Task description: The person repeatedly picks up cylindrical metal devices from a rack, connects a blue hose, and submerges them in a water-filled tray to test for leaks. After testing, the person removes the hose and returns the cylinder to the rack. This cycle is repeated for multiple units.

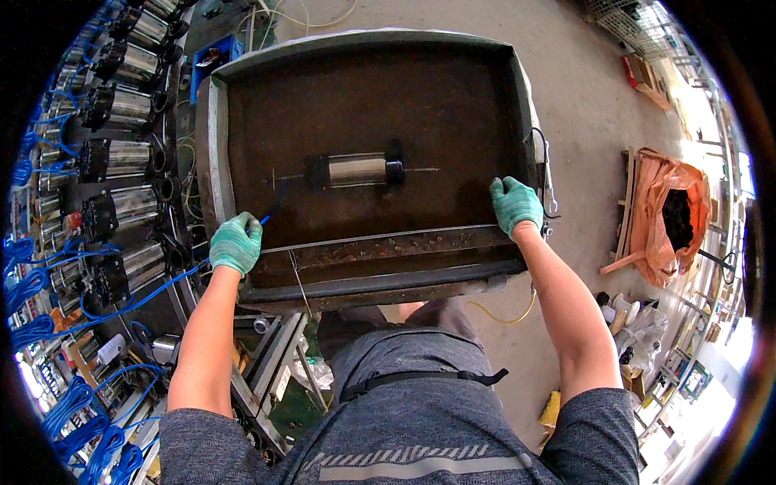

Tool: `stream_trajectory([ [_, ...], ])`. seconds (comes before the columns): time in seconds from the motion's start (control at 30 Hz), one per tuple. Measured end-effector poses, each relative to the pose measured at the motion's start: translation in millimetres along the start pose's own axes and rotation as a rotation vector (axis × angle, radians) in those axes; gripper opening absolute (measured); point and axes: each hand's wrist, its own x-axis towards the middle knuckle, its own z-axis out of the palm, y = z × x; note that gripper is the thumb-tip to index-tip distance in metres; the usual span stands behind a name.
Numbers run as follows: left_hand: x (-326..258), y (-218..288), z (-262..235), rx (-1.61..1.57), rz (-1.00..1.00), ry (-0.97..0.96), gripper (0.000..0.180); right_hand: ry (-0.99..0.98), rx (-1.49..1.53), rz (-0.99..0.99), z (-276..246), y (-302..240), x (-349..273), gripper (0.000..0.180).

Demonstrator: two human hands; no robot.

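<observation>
Gripping the near rim of a big rusty metal tank (242, 105), both hands are wearing green gloves. The left hand (236, 242) is closing over the near left corner of the rim, and a blue cable (145, 297) is running under its fingers; the cable is passing from that hand out to the left and also forward into the dark water. The right hand (516, 205) is clamping on the rim at the near right corner, fingers curled over the edge. The two hands are sitting well apart, one at each end of the tank's front edge.

Between the hands and a little beyond them, a shiny steel pump (356, 170) is lying on its side under the water, with black caps at both ends. Left of the left hand, a row of similar pumps (121, 153) is lying side by side, each with coils of blue cable. Right of the right hand, an orange sack (659, 214) is standing open on the concrete floor (582, 97), well apart from the tank.
</observation>
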Motion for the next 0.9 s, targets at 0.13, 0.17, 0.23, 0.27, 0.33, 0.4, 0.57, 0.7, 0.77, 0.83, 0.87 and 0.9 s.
stream_trajectory([
  [0.13, 0.0, 1.4, -0.8, 0.012, -0.007, 0.0, 0.026, -0.01, 0.012, -0.003, 0.9, 1.8, 1.2, 0.043],
  [0.17, -0.1, 1.9, -1.2, 0.008, -0.01, -0.005, 0.026, -0.001, 0.012, -0.007, 1.3, 2.0, 1.2, 0.043],
  [0.23, -0.2, 2.8, -2.2, 0.002, -0.015, -0.013, 0.026, 0.019, 0.012, -0.014, 2.1, 2.5, 0.9, 0.042],
  [0.27, -0.4, 3.5, -2.8, 0.003, -0.016, -0.013, 0.026, 0.015, 0.012, -0.011, 2.4, 2.6, 0.8, 0.042],
  [0.33, -1.3, 4.7, -4.2, 0.005, -0.02, -0.012, 0.026, 0.007, 0.011, -0.005, 2.7, 2.4, 1.5, 0.042],
  [0.4, -1.9, 6.0, -5.1, 0.008, -0.016, -0.006, 0.026, 0.008, 0.005, -0.005, 3.4, 3.0, 2.3, 0.043],
  [0.57, -1.7, 6.7, -5.6, -0.001, -0.02, -0.012, 0.025, 0.009, -0.002, -0.005, 3.4, 2.9, 2.1, 0.043],
  [0.7, -1.3, 3.1, -2.6, -0.005, -0.005, -0.002, 0.025, 0.018, 0.013, -0.014, 3.9, 3.5, 1.8, 0.043],
  [0.77, -1.8, 1.3, -1.2, -0.003, -0.003, -0.002, 0.024, 0.025, 0.02, -0.017, 4.4, 3.7, 1.7, 0.043],
  [0.83, -1.4, 2.8, -2.6, 0.003, -0.011, -0.015, 0.024, 0.033, 0.021, -0.013, 4.3, 3.2, 1.2, 0.043],
  [0.87, -0.9, 2.7, -2.4, 0.001, -0.008, -0.015, 0.024, 0.034, 0.023, -0.012, 4.7, 3.6, 1.4, 0.043],
  [0.9, -0.7, 2.4, -1.9, 0.0, -0.007, -0.015, 0.024, 0.034, 0.024, -0.012, 5.5, 4.4, 1.7, 0.043],
])
